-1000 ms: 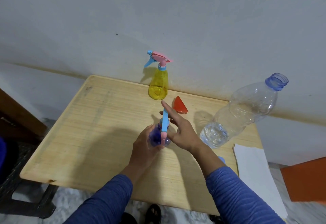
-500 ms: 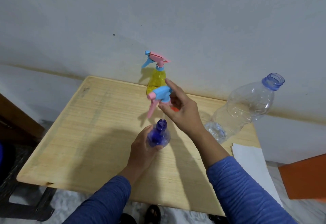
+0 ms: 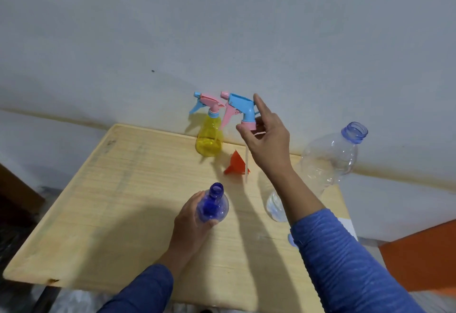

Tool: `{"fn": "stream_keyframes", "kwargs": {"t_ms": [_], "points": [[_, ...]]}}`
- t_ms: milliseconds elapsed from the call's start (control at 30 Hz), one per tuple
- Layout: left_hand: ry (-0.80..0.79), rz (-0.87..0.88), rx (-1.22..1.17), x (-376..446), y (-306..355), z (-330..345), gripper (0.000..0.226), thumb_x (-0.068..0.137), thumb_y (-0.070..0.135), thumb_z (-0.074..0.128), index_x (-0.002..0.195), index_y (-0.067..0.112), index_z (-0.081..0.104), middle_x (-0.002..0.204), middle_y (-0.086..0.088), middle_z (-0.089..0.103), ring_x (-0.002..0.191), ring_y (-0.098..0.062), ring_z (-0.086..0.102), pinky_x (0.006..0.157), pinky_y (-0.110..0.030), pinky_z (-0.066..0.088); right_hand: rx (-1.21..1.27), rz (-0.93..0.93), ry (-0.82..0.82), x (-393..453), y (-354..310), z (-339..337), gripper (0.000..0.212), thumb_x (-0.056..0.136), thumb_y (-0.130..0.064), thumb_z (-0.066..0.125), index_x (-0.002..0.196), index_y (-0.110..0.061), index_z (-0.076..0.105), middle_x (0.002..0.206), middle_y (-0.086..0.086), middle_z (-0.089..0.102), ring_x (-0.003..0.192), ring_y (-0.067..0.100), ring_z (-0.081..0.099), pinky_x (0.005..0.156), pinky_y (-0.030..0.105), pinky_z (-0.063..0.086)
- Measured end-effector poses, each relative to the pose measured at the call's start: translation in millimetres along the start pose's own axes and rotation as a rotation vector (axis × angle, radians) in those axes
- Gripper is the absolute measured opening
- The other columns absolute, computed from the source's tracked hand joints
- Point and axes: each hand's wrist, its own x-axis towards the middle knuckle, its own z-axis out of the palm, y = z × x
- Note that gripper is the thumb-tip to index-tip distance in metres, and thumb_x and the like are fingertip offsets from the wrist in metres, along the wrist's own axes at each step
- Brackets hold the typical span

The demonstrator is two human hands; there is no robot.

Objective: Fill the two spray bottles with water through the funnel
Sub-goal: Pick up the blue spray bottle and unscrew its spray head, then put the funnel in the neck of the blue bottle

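With the left hand [image 3: 195, 219] gripping the open blue bottle [image 3: 212, 206] and the right hand [image 3: 265, 137] pinching its sprayer head [image 3: 240, 108], the dangling tube could knock over the funnel [image 3: 235, 163].

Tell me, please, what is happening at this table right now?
A person is preparing a blue spray bottle for filling. The left hand grips it upright on the wooden table, its neck open. The right hand holds the blue and pink spray head up in the air, its tube hanging down. The orange funnel lies unused on the table, the yellow spray bottle stands capped by the wall, and the uncapped clear water bottle waits on the right.
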Motion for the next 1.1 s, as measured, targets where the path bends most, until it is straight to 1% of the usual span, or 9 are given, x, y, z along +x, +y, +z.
{"fn": "stream_keyframes", "kwargs": {"t_ms": [100,167,300,467,600,700,933,1033,1100], "points": [[-0.011,-0.005,-0.045,-0.5,2.9,-1.5,0.060,0.069,0.014,0.080,0.114,0.036,0.046,0.103,0.033,0.048,0.088,0.008,0.052,0.072,0.004,0.034,-0.068,0.159,-0.001,-25.5,31.0,7.6,0.065,0.083,-0.028,0.067,0.142,-0.024,0.038,0.098,0.007,0.059,0.085,0.016,0.055,0.075,0.022,0.038],[-0.015,-0.010,-0.067,-0.1,2.6,-1.5,0.056,0.067,0.024,0.078,0.112,0.038,0.048,0.100,0.032,0.053,0.091,0.012,0.054,0.072,0.003,0.035,-0.089,0.261,-0.034,-47.8,51.8,15.7,0.064,0.085,-0.028,0.065,0.142,-0.023,0.038,0.099,0.007,0.058,0.086,0.016,0.053,0.074,0.021,0.034],[-0.029,-0.023,-0.063,1.2,0.0,0.1,0.054,0.071,0.021,0.080,0.110,0.038,0.046,0.096,0.029,0.053,0.088,0.005,0.055,0.071,-0.002,0.035,-0.110,0.417,-0.109,-88.9,95.1,36.9,0.065,0.086,-0.027,0.063,0.143,-0.017,0.035,0.096,0.015,0.061,0.088,0.025,0.059,0.072,0.026,0.038],[-0.024,-0.028,-0.063,0.9,-3.8,0.8,0.064,0.069,0.023,0.082,0.118,0.037,0.044,0.105,0.030,0.051,0.093,0.007,0.053,0.074,0.002,0.034,-0.172,0.568,-0.238,-116.6,127.7,56.1,0.068,0.085,-0.024,0.063,0.145,-0.014,0.031,0.103,0.018,0.062,0.094,0.029,0.061,0.085,0.035,0.049],[-0.028,-0.034,-0.060,1.6,-6.4,2.4,0.070,0.067,0.029,0.083,0.128,0.028,0.047,0.118,0.018,0.053,0.102,-0.004,0.053,0.080,-0.004,0.035,-0.200,0.644,-0.316,-121.4,138.7,63.5,0.072,0.084,-0.027,0.063,0.146,-0.019,0.027,0.110,0.016,0.059,0.097,0.028,0.061,0.088,0.042,0.051],[-0.022,-0.018,-0.043,1.6,-10.3,3.5,0.070,0.066,0.037,0.080,0.126,0.035,0.044,0.118,0.021,0.051,0.100,-0.003,0.054,0.081,-0.007,0.036,-0.204,0.654,-0.321,-120.5,139.7,66.7,0.073,0.084,-0.029,0.064,0.146,-0.018,0.026,0.111,0.015,0.058,0.098,0.029,0.061,0.088,0.043,0.051],[0.007,-0.031,-0.009,2.0,-14.6,6.3,0.072,0.067,0.021,0.083,0.128,0.029,0.045,0.120,0.015,0.050,0.104,-0.012,0.055,0.081,-0.014,0.039,-0.156,0.670,-0.321,-119.3,129.8,56.3,0.080,0.084,-0.036,0.067,0.148,-0.018,0.024,0.117,0.012,0.057,0.103,0.024,0.058,0.088,0.034,0.048],[0.010,-0.021,-0.006,1.3,-11.3,5.9,0.073,0.067,0.020,0.083,0.125,0.033,0.043,0.118,0.018,0.048,0.102,-0.007,0.053,0.077,-0.005,0.036,-0.413,0.561,-0.349,-117.4,110.0,47.9,0.072,0.089,-0.044,0.058,0.147,-0.021,0.023,0.124,0.010,0.046,0.111,0.026,0.052,0.081,0.033,0.043],[-0.006,-0.020,-0.015,1.5,-11.3,5.2,0.074,0.065,0.024,0.084,0.126,0.033,0.042,0.119,0.018,0.048,0.102,-0.005,0.052,0.077,-0.004,0.036,-0.474,0.422,-0.247,-116.0,100.2,47.8,0.063,0.089,-0.041,0.057,0.143,-0.021,0.032,0.122,0.010,0.047,0.109,0.026,0.051,0.076,0.032,0.042]]}}
